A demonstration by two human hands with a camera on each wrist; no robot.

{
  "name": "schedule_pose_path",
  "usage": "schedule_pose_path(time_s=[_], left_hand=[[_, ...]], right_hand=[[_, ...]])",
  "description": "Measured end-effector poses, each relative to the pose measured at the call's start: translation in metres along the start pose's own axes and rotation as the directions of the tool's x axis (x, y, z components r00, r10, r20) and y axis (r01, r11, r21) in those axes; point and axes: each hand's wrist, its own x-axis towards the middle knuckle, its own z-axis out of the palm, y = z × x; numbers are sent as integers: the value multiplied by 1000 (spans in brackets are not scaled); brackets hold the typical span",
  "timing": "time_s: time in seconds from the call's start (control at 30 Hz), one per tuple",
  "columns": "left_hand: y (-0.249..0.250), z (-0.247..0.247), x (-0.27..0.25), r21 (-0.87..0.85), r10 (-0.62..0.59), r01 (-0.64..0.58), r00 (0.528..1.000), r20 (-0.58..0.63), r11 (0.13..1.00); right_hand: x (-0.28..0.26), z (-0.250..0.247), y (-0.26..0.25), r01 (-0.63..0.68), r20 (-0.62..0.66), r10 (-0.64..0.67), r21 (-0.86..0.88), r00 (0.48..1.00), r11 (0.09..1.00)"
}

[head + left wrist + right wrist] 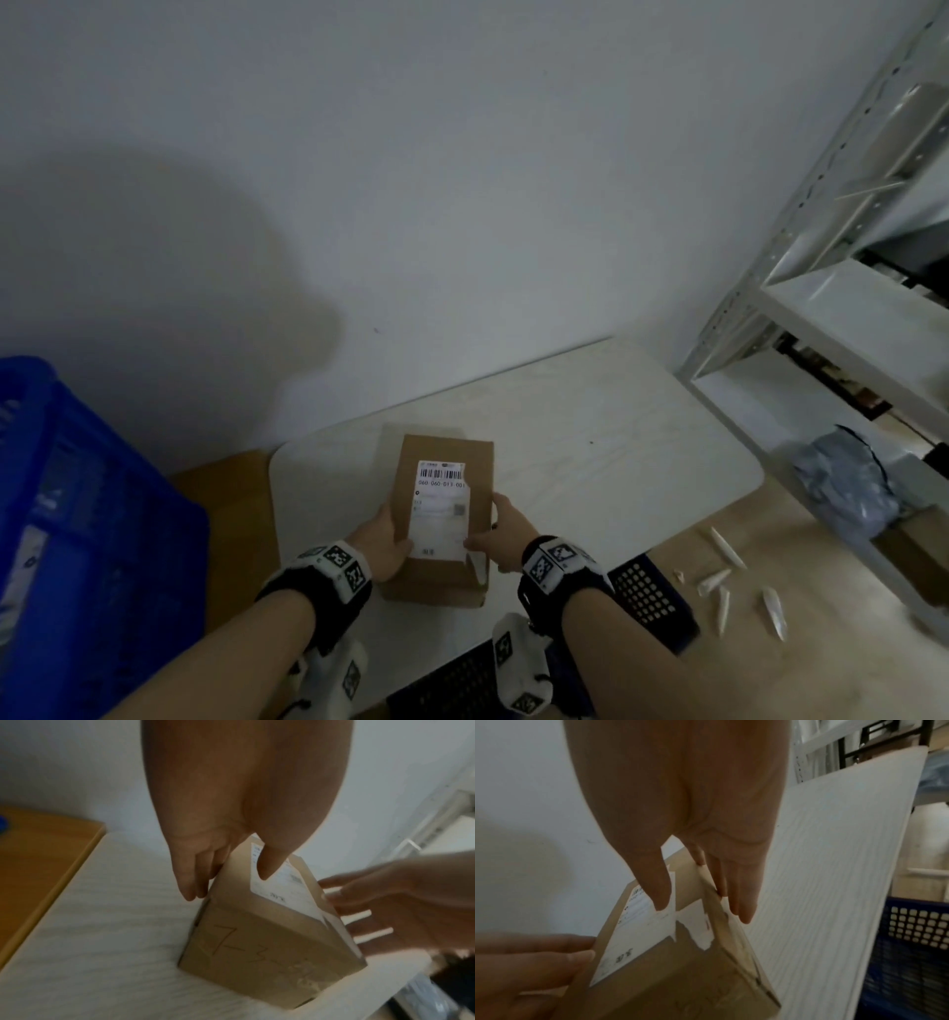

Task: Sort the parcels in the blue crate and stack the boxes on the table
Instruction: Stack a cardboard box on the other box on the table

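Observation:
A brown cardboard box [441, 514] with a white barcode label on top lies on the white table [590, 437] near its front edge. Handwritten numbers mark the near end of the box [257, 953]. My left hand [382, 539] grips its left side, thumb on the label and fingers down the side. My right hand [506, 529] grips the right side the same way, above the torn label corner of the box [680, 973]. The blue crate [77, 514] stands at the far left; its contents are hidden.
A wall runs close behind the table. A grey metal shelf rack [847, 308] stands at the right with a grey plastic parcel [847, 488] on a low shelf. A dark blue perforated basket [647, 591] sits under the table's front. White scraps [729, 580] lie on the floor.

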Motion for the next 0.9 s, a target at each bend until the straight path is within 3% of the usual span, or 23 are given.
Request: schedule_pose_path(time_s=[0.1,0.23,0.5,0.67,0.9], left_hand=[[-9,2,9,-181,-33,33,999,1,983],[-19,0,10,-301,-13,10,1000,-8,954],[3,-46,-34,-444,112,-166,983,-146,881],[16,-90,-87,-479,223,-324,940,-257,816],[3,-152,-171,-500,329,-524,842,-428,690]], right_hand=[[4,4,3,-44,20,42,113,999,993],[0,4,3,-57,46,49,188,998,981],[-55,-22,-35,128,-100,-102,311,990,942],[-108,-30,-74,288,-238,-220,304,946,908],[-186,-10,-134,480,-325,-390,270,861,835]])
